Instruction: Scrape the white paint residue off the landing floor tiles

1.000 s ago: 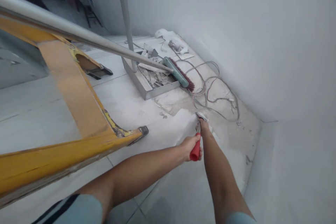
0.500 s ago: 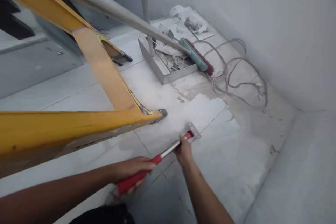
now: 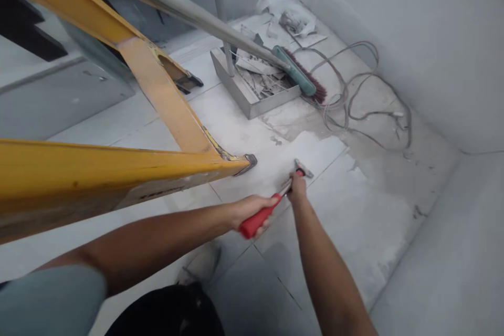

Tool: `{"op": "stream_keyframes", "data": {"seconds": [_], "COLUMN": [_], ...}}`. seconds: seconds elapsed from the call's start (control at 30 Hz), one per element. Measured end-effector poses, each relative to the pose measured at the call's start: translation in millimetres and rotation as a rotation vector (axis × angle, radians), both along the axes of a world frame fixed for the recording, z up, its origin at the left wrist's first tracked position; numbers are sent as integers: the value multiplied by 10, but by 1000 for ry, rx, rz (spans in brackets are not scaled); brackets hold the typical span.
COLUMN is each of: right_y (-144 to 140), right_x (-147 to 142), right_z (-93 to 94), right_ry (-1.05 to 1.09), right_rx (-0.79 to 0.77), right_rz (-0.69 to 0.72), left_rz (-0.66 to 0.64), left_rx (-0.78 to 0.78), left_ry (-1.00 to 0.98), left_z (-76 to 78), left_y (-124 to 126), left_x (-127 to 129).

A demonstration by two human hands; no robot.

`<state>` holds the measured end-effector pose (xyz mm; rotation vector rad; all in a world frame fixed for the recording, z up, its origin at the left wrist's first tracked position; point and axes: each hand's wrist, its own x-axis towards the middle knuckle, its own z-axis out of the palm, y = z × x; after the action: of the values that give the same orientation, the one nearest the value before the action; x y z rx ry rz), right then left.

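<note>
- Head view, change since half a second ago: I see the scraper [image 3: 275, 200] has moved up and to the right across the floor; its blade now sits near frame centre, further from the lower edge. The left hand has slid along with it, from lower left of centre toward the middle.
- Head view, left hand [image 3: 252, 209]: closed in a full fist round the red grip at the scraper's rear end; fingers wrapped, no gap showing.
- Head view, right hand [image 3: 298, 189]: closed over the scraper's metal shaft just behind the blade, pressing down; how tightly the fingers curl I cannot tell from here.
- Head view, scraper position: centre of frame, blade touching the white tiled floor [image 3: 334, 231] at the edge of a dusty grey patch, handle angled back toward lower left.
- Head view, containers: metal dustpan [image 3: 252, 105], upper centre, holding broken plaster scraps. A green broom [image 3: 301, 76] head rests at its right edge, bristles beside it.
- Head view, other items: yellow ladder [image 3: 118, 168] across the left half, foot near the scraper blade; loose grey cable [image 3: 366, 100] coiled at upper right by the wall.
</note>
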<state>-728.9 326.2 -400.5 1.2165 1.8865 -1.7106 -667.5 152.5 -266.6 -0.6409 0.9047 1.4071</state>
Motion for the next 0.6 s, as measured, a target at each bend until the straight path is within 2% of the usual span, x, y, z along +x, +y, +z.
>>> {"op": "stream_keyframes", "data": {"seconds": [0.07,0.1,0.17,0.23,0.33,0.4,0.47,0.53,0.6], "right_y": [271,320,233,-78,-763,-1169,-1379,-1332,-1059], "right_x": [-300,-360,-278,43,723,1070,1190,1065,747], "right_z": [158,232,324,320,230,196,192,190,173], "right_ry": [4,0,0,-14,-68,-118,-144,-124,-69], "right_rx": [-58,-87,-143,-193,-287,-378,-408,-357,-294], "right_rz": [-125,-154,-162,-146,-133,-119,-103,-111,-144], "left_rz": [39,54,77,49,-86,-100,-73,-38,-9], "left_rx": [36,47,47,15,-56,-58,-48,-55,-62], "left_ry": [48,69,87,65,-6,-49,-79,-75,-53], "left_z": [68,110,183,221,226,230,245,266,284], "left_y": [331,407,348,16,-760,-1204,-1404,-1308,-981], "left_x": [-196,-228,-161,48,467,694,795,729,495]}}
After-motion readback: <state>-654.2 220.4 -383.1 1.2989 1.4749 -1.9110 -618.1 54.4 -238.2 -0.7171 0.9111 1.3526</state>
